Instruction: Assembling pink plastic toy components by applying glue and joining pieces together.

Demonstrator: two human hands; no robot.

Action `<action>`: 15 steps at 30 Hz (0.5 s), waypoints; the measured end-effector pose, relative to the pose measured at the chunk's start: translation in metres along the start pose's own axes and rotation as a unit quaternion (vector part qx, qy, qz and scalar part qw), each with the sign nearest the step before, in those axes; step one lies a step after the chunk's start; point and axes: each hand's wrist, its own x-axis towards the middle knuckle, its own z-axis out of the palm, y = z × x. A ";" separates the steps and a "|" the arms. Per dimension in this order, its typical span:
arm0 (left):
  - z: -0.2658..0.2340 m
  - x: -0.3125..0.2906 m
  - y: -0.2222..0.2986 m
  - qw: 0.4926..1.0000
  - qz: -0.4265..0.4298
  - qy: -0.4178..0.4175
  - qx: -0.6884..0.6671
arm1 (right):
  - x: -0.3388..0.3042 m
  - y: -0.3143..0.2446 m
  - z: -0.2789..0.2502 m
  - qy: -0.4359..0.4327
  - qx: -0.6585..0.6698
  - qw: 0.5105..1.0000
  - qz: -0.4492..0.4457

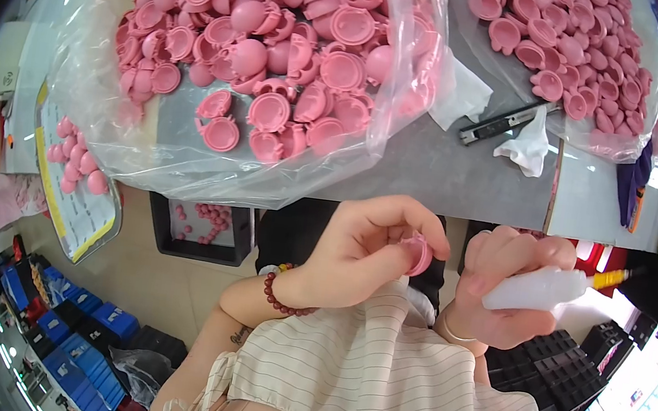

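No text can be read. A yellow-bordered white sheet [84,215] at the left end of the worktop [447,179] carries print too small to make out; a pale panel [4,55] beyond bears illegible dark marks.

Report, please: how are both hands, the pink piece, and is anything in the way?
Left hand holding pink piece. Right hand gripping white bottle, yellow tip pointing right. No loose object between hands.

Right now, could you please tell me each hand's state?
Left hand: closed, holding a pink plastic piece.
Right hand: closed, holding a white bottle.
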 end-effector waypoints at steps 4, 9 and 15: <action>0.003 0.004 0.006 0.999 -0.039 -0.007 -0.024 | -0.008 -0.003 0.007 0.021 -0.122 0.992 -0.003; -0.004 0.000 0.011 0.998 0.010 -0.039 -0.039 | -0.008 -0.003 0.010 0.060 -0.195 0.977 0.068; -0.011 -0.005 0.003 0.997 0.050 -0.032 -0.040 | 0.004 -0.002 0.025 0.174 -0.201 0.960 0.092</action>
